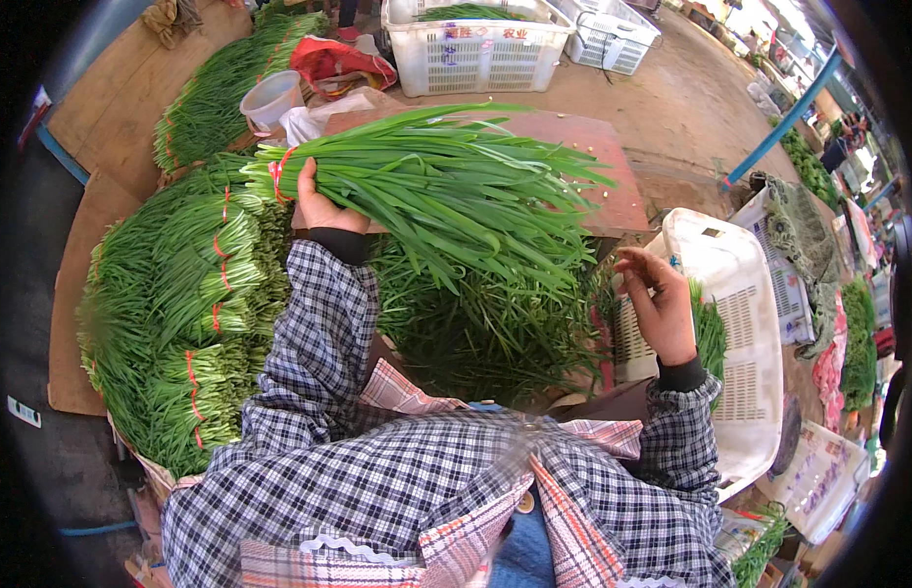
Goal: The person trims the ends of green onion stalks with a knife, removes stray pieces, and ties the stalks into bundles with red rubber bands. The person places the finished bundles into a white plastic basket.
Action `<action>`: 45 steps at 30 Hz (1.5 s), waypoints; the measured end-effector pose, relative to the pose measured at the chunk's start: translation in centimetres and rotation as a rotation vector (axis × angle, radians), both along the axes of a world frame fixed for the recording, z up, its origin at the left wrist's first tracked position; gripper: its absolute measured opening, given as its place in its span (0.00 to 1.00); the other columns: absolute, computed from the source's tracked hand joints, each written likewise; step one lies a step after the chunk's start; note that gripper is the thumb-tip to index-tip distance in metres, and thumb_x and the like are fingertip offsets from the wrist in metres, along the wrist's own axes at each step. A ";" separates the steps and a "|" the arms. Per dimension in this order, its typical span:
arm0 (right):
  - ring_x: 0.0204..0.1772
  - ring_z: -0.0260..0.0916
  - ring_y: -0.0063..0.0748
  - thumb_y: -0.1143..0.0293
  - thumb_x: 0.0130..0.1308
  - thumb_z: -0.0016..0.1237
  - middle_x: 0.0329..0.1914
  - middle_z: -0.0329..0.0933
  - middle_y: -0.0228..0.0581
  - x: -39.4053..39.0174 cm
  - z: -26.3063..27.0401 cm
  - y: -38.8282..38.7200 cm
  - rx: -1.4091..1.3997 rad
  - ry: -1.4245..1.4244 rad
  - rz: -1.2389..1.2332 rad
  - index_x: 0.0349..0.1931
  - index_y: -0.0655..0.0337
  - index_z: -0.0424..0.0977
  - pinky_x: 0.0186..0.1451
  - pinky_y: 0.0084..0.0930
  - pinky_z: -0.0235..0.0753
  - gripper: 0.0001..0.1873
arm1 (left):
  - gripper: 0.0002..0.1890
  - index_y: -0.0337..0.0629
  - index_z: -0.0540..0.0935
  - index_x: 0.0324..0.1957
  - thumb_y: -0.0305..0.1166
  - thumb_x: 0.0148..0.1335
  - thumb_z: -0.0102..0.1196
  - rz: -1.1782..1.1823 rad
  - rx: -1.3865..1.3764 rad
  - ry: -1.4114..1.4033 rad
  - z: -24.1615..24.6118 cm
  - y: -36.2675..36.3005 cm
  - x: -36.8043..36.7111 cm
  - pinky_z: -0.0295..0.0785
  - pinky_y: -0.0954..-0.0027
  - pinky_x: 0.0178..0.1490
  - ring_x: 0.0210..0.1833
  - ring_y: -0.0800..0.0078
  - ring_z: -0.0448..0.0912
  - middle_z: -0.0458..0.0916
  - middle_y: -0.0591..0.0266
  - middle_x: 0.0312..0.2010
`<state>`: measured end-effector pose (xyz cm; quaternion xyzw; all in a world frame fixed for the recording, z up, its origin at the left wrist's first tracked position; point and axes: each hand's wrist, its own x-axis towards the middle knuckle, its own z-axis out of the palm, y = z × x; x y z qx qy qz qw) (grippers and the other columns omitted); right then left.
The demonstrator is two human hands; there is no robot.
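My left hand (329, 206) grips a large bunch of Chinese chives (456, 176) near its cut ends, just beside a red tie (280, 175). The leaves spread out to the right over a low reddish board (621, 184). My right hand (656, 305) holds nothing that I can see; it is raised with curled fingers, the thumb apart from them. Below it on the right stands a white plastic crate (746, 353) with some chives (709, 334) inside. Loose chive leaves (492, 338) lie heaped between my knees and the board.
Tied chive bunches (198, 294) are stacked at my left, with more bunches (228, 81) behind them. A white tub (272, 99) and a red bag (338, 66) sit past the board. Farther back is a white crate (478, 55). A blue post (783, 117) slants at the right.
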<state>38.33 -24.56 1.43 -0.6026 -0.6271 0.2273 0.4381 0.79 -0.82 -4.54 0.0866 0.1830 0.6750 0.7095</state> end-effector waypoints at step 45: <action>0.35 0.80 0.41 0.69 0.70 0.53 0.34 0.82 0.47 -3.5 -4.5 3.6 -0.100 -0.139 0.031 0.44 0.72 0.78 0.41 0.31 0.78 0.13 | 0.23 0.42 0.80 0.56 0.47 0.68 0.51 0.115 -0.035 0.006 0.1 0.1 0.6 0.63 0.43 0.72 0.63 0.51 0.75 0.80 0.56 0.60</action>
